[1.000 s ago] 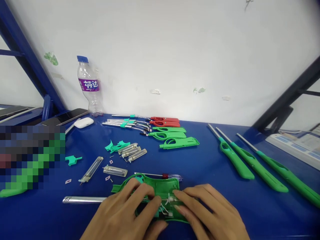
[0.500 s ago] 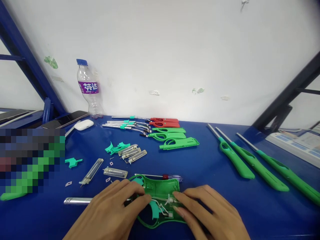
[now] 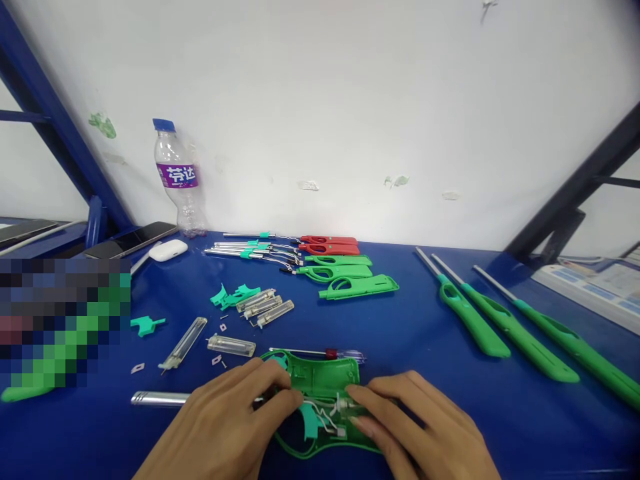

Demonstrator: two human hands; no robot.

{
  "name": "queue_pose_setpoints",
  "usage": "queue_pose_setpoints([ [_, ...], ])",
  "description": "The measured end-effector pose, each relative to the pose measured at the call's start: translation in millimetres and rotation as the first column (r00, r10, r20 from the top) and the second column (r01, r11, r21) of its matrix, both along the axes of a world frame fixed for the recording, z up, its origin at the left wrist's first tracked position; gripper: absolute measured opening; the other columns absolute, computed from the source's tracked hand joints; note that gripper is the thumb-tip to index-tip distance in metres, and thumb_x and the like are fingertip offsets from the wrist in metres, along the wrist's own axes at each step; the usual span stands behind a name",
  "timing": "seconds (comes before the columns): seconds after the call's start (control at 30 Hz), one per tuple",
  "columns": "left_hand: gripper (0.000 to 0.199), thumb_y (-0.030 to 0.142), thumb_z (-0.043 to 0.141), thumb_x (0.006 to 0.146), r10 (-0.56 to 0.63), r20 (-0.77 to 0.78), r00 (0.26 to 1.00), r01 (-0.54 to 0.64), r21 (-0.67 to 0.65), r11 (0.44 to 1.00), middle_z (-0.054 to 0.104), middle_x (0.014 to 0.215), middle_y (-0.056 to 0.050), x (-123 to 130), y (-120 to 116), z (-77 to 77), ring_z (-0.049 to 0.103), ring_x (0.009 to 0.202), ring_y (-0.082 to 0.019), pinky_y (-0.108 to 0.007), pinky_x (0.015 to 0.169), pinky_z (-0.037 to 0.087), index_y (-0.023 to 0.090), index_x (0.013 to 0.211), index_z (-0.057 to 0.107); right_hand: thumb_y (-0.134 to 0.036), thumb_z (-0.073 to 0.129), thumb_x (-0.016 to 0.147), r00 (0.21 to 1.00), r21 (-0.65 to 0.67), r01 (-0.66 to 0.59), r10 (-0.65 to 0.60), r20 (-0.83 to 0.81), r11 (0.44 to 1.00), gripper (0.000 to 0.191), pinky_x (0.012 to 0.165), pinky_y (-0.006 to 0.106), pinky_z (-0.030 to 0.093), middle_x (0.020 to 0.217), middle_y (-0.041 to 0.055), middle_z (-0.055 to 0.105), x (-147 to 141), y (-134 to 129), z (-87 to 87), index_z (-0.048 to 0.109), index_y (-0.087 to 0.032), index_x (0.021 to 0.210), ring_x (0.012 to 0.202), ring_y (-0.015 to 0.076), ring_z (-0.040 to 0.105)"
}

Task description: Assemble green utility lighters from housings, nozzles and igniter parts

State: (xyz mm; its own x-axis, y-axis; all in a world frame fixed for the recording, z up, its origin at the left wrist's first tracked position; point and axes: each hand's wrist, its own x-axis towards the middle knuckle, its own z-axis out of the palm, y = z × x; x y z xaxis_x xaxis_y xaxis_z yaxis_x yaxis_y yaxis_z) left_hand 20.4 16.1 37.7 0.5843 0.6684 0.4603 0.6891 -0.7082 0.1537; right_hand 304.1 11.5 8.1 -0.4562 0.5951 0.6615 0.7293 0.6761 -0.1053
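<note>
Near side first: green casing [image 3: 323, 381] lies open on the table [image 3: 425, 333], directly between the hands. Left hand [image 3: 225, 417] curls over the casing's left end, thumb and fingers drawn together; what they pinch is hidden, can't tell. Right hand [image 3: 425, 423] is at the casing's right end, index finger and thumb closed on a clear tank [image 3: 359, 408] by its nozzle end.

In the casing: teal trigger [image 3: 310, 421], white wires [image 3: 325, 415], small pale block [image 3: 341, 432]. Metal tube [image 3: 160, 399] sticks out left of the casing, past the left hand.

Risks: wires loop loose, so they could get trapped at the casing edge if it's closed like this. Trigger looks unsecured; a knock to the tube could shift it. Pressing the tank off-line might bend the nozzle.

Just beyond casing: screwdriver [image 3: 345, 355]. Beyond, to its left: loose tank [image 3: 231, 345]. Farther past casing: green half-shell [image 3: 359, 285], red half-shells [image 3: 330, 248]. Far left of casing, by the wall: bottle [image 3: 180, 177].
</note>
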Motion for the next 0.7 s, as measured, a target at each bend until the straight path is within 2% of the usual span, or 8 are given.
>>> queue_pose_setpoints([
  [0.1,0.040,-0.002,0.045,0.096,0.021,0.001,1.000,-0.021,-0.017,1.000,0.076,0.104,0.001,0.5,-1.0,-0.7,0.075,0.080,-0.017,-0.027,0.079,0.063,0.027,0.108,0.070,-0.032,0.057,0.116,1.000,0.019,0.012,-0.013,0.019,1.000,0.022,0.084,0.029,0.063,0.100,-0.0022,0.080,1.2,0.2,-0.5,0.076,-0.030,0.125,0.080,0.0138,0.079],
  [0.23,0.039,0.000,0.046,0.099,0.033,-0.005,0.999,-0.033,-0.027,0.999,0.076,0.107,0.000,-0.2,-1.2,-4.8,0.076,0.084,-0.019,-0.029,0.078,0.064,0.028,0.110,0.070,-0.028,0.057,0.115,1.000,-0.013,-0.005,0.006,0.028,1.000,0.022,0.077,0.029,0.063,0.100,-0.0009,0.079,1.6,0.5,-0.8,0.076,-0.029,0.126,0.079,0.0145,0.078],
  [0.33,0.042,-0.002,0.044,0.096,0.034,-0.043,0.998,-0.036,-0.048,0.998,0.075,0.109,-0.001,-1.3,-1.1,-6.6,0.077,0.085,-0.020,-0.028,0.073,0.064,0.028,0.113,0.069,-0.024,0.054,0.115,0.999,-0.061,-0.012,0.014,0.034,0.998,0.024,0.076,0.029,0.063,0.102,0.0005,0.079,1.5,-1.0,-1.1,0.075,-0.028,0.128,0.079,0.0152,0.077],
  [0.43,0.046,-0.004,0.043,0.093,0.031,-0.073,0.997,-0.036,-0.060,0.998,0.075,0.110,-0.002,-1.6,-1.2,-6.6,0.078,0.089,-0.021,-0.029,0.075,0.064,0.028,0.113,0.069,-0.024,0.053,0.115,0.999,-0.074,-0.015,0.018,0.030,0.997,0.025,0.076,0.029,0.063,0.102,0.0014,0.078,1.6,-2.2,-1.6,0.074,-0.028,0.128,0.079,0.0159,0.076],
  [0.57,0.038,0.000,0.044,0.099,0.009,-0.054,0.999,-0.013,-0.076,0.997,0.075,0.105,-0.001,-0.9,0.9,-4.7,0.076,0.087,-0.022,-0.032,0.077,0.064,0.028,0.112,0.067,-0.023,0.057,0.113,0.999,-0.064,-0.037,0.039,0.033,0.997,0.022,0.070,0.027,0.061,0.100,0.0011,0.078,1.9,-0.8,-3.1,0.075,-0.028,0.125,0.077,0.0156,0.074],
  [0.7,0.032,0.004,0.046,0.104,0.006,-0.048,0.999,-0.010,-0.088,0.996,0.075,0.103,0.000,-1.0,1.5,-2.8,0.077,0.085,-0.022,-0.033,0.074,0.065,0.028,0.109,0.066,-0.023,0.059,0.112,0.998,-0.072,-0.036,0.039,0.043,0.997,0.022,0.071,0.028,0.061,0.100,-0.0003,0.079,2.8,-0.6,-4.2,0.074,-0.029,0.126,0.077,0.0161,0.075],
])
